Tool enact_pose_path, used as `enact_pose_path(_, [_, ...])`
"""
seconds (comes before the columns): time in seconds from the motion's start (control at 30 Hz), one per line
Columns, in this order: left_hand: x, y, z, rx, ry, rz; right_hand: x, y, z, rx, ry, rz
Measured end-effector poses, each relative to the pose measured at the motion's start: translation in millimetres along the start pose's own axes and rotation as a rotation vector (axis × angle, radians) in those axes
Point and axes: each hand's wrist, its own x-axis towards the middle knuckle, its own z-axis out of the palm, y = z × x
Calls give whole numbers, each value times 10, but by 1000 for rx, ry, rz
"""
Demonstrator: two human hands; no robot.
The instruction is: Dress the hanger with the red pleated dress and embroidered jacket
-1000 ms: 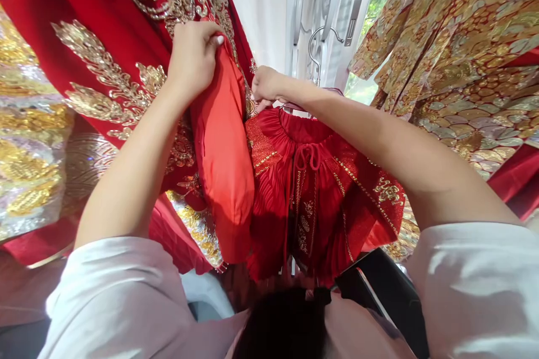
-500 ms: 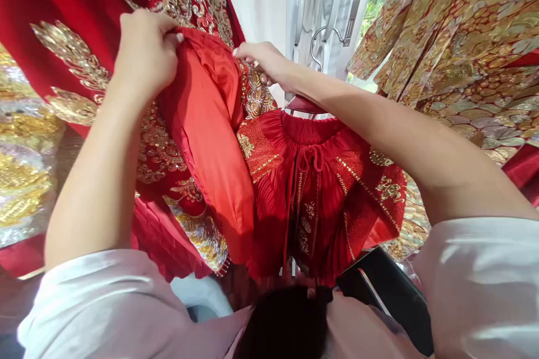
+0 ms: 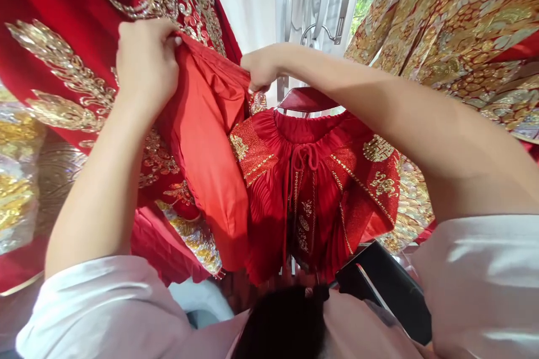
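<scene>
A red pleated skirt (image 3: 303,196) with gold embroidery, a gathered waistband and a tied cord bow hangs in front of me. To its left hangs a red garment (image 3: 210,146) with a smooth orange-red lining side turned toward me. My left hand (image 3: 149,61) is closed on the upper left of that garment's edge. On the same edge, farther right, my right hand (image 3: 263,67) pinches the fabric, its fingertips partly hidden. Between the two hands the edge is stretched and slopes down to the right.
Red dresses with gold beading (image 3: 63,61) hang close on the left. Gold patterned garments (image 3: 455,39) fill the right. A metal hanger hook (image 3: 314,28) stands by a white door frame. Below are a black box-like object (image 3: 387,280) and a white rounded thing (image 3: 202,294).
My right hand has shifted slightly right and down, and its fingers now wrap over the edge. The stretch of edge between my hands is longer. The view has shifted slightly.
</scene>
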Motion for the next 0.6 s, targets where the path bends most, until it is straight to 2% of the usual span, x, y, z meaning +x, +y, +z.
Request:
enact_pose_path(0.1, [-137, 160, -5, 131, -120, 2, -60, 73, 81, -159, 185, -53])
enact_pose_path(0.17, [-272, 340, -25, 220, -167, -10, -148, 180, 128, -110, 231, -100])
enact_pose_path(0.23, [-446, 566, -39, 242, -151, -25, -256, 283, 138, -29, 240, -139])
enact_pose_path(0.33, [-735, 890, 11, 141, -162, -2, -378, 337, 76, -26, 272, -174])
enact_pose_path(0.4, [-879, 1022, 97, 11, -242, 51, -380, 313, 8, -178, 304, -190])
enact_pose_path(0.43, [-915, 1051, 147, -59, -270, 69, -353, 299, -25, -281, 309, -188])
enact_pose_path(0.5, [-901, 1041, 251, -188, -244, 66, -254, 296, -73, -434, 295, -173])
enact_pose_path(0.6, [-691, 927, 418, -378, -126, 14, -86, 362, -91, -400, 255, -140])
